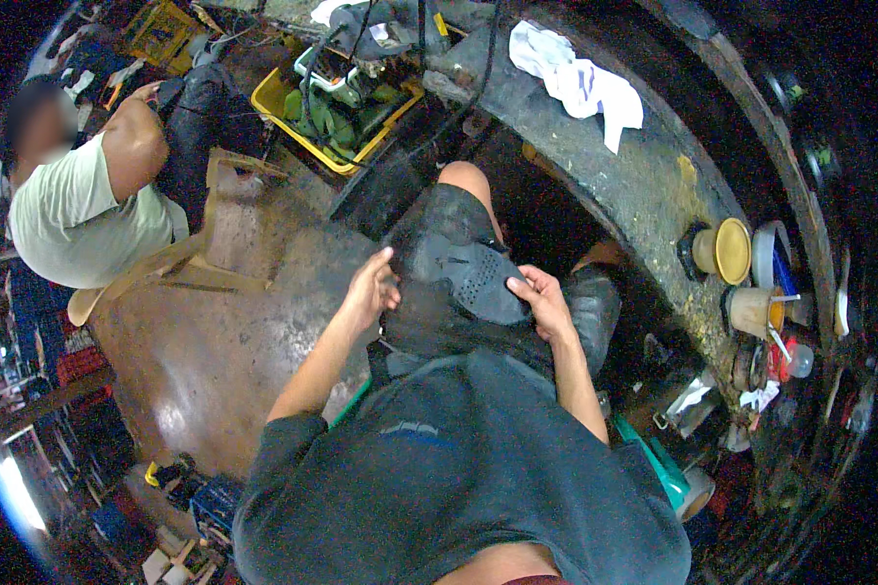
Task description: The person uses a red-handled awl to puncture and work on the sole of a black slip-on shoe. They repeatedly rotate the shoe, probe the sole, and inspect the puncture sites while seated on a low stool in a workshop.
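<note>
A dark grey, flat piece with a rounded edge, many small holes and a short slot (486, 285) lies over my lap, on dark shorts. My right hand (544, 304) pinches its right edge between thumb and fingers. Off to the left of the piece, my left hand (373, 291) is raised with its fingers loosely bent and apart, touching nothing. What kind of part the grey piece is, I cannot make out.
A yellow crate (346, 161) with green pieces stands ahead. A workbench (654, 195) curves along the right, bearing a white cloth (578, 83), a yellow-lidded pot (732, 250) and a glue-stained tub (753, 312). At left another person (102, 205) sits by a wooden chair (205, 234).
</note>
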The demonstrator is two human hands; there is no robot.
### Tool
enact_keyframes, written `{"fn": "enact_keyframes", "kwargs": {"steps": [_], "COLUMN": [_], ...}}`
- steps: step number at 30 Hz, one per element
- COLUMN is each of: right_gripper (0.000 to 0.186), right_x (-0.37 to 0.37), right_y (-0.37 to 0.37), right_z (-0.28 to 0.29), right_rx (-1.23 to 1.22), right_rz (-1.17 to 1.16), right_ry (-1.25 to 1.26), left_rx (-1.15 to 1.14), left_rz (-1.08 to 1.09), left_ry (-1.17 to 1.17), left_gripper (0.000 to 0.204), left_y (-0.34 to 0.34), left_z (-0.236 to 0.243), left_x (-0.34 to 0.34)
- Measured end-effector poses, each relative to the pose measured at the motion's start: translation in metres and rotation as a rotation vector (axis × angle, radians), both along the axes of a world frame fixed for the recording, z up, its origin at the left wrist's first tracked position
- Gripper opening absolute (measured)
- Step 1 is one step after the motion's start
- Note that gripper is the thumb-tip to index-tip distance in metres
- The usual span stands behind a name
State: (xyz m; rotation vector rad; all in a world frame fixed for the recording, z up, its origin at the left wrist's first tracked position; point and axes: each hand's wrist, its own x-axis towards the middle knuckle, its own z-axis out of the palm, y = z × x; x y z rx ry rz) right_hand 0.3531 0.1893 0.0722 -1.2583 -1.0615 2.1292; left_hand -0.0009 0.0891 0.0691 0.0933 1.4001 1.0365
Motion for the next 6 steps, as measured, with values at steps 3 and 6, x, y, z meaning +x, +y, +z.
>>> {"fn": "enact_keyframes", "kwargs": {"steps": [3, 6], "right_gripper": [0.031, 0.041], "right_x": [0.0, 0.009], "right_y": [-0.005, -0.005], "right_z": [0.011, 0.023], "right_rx": [0.151, 0.099], "right_rz": [0.001, 0.151], "right_ry": [-0.033, 0.029], "left_rx": [0.25, 0.302], "left_rz": [0.063, 0.026], "left_ry": [0.315, 0.247], "left_gripper": [0.05, 0.051], "left_y": [0.026, 0.053], "left_z": [0.028, 0.065], "left_x": [0.011, 0.008]}}
